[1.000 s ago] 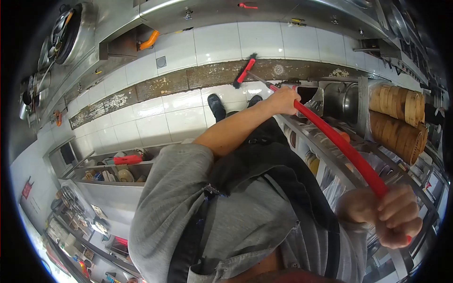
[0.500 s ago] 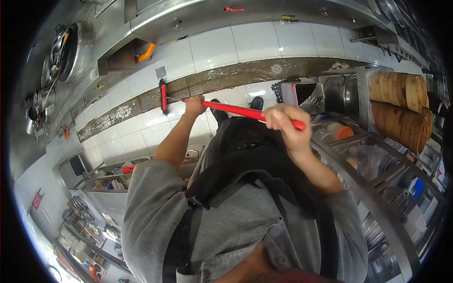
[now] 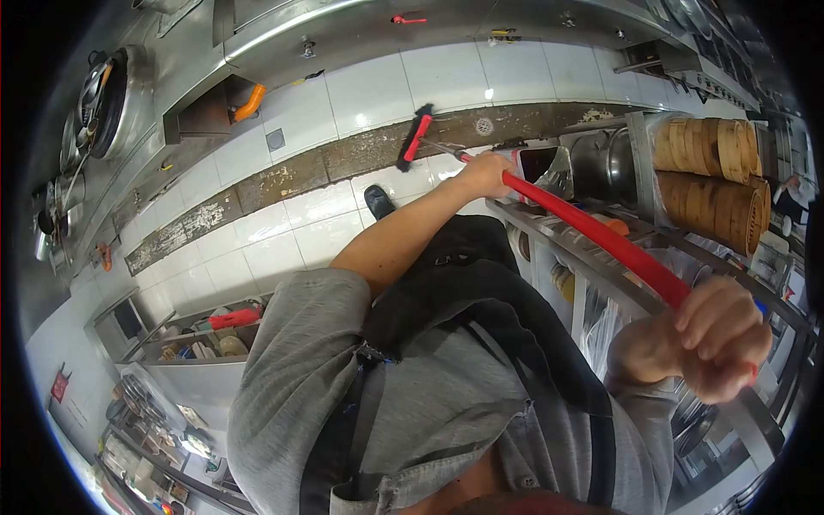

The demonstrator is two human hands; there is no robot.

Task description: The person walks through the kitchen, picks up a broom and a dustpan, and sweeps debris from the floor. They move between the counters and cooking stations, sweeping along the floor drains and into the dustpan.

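Observation:
My two hands hold a long-handled floor brush, its red pole (image 3: 601, 236) slanting from the upper middle down to the right. Wrapped round the lower part of the pole is my left hand (image 3: 485, 175). My right hand (image 3: 723, 341) grips the top end, out at my right side. The red brush head (image 3: 414, 137) has black bristles and rests on the floor, across the edge of a dark worn strip (image 3: 343, 163) set between white tiles (image 3: 300, 236). One black shoe (image 3: 378, 202) shows just below the brush head.
Steel counters (image 3: 283, 43) run along the far side, with an orange pipe (image 3: 250, 102) underneath. To my right stand a steel shelf frame (image 3: 592, 262), stacked bamboo steamers (image 3: 708, 206) and a metal pot (image 3: 592, 163). A low bin unit (image 3: 197, 339) lies at left.
The brush head has moved right along the floor strip and tilted. My left hand has swung right with it, and my right hand has drawn back toward my right side. One shoe is now hidden.

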